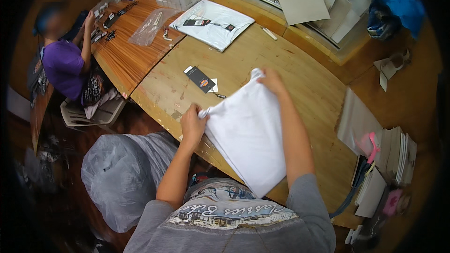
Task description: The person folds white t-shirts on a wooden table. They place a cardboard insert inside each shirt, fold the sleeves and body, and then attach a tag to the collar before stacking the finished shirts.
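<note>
White shirt (248, 136), folded, held at two corners over the near table edge.

Nearest: shirt lies on the wooden table (309, 93), its lower end hanging past the near edge toward the person's grey top. Left hand (193, 124) closed, pinching the shirt's left corner. Right hand (272, 80) closed on the far corner; right forearm lies across the cloth. Grey plastic bag (122, 173) sits on the floor, left of the left arm. Stack of flat cards (398, 154) at the right table end, pink clip (373, 143) beside it. Black tag (200, 79) on the table just beyond the left hand, apart from the shirt. Farther: second folded shirt (213, 21) with tags on it, clear sleeve (152, 26) to its left. Far left: seated person in purple (63, 63), hands at small tags on an adjoining table.
</note>
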Motion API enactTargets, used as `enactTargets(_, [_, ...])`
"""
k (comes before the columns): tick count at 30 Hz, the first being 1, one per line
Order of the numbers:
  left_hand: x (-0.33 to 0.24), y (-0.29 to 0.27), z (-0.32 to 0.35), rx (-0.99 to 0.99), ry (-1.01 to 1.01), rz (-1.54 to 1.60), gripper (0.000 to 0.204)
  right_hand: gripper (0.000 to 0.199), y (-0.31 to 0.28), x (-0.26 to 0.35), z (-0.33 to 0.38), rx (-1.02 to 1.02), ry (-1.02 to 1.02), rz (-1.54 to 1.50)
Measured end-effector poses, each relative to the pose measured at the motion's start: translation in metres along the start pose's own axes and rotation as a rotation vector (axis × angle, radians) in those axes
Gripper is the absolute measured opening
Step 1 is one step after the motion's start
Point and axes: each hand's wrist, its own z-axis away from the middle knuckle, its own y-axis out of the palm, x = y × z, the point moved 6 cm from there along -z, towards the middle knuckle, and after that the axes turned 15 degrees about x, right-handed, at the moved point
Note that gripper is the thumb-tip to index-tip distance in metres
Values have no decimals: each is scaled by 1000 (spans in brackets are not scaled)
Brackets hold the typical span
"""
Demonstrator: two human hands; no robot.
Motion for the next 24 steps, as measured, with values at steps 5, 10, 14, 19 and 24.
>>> enactTargets(5, [-144, -80, -28, -304, 627, 242, 21, 25, -173, 58, 140, -558, -425, -350])
enactTargets(10, [-213, -103, -21, -75, 884, 523, 33, 28, -194, 41, 249, -676, -534, -223])
enactTargets(14, [-179, -50, 7, 64, 1065, 63, 30, 31, -100, -8, 295, -698, -444, 255])
enactTargets(19, [-54, 34, 87, 598, 1044, -164, 17, 19, 47, -47, 344, -310, -352, 303])
enactTargets(24, [-20, 34, 92, 994, 645, 1, 26, 19, 74, -80, 366, -234, -106, 25])
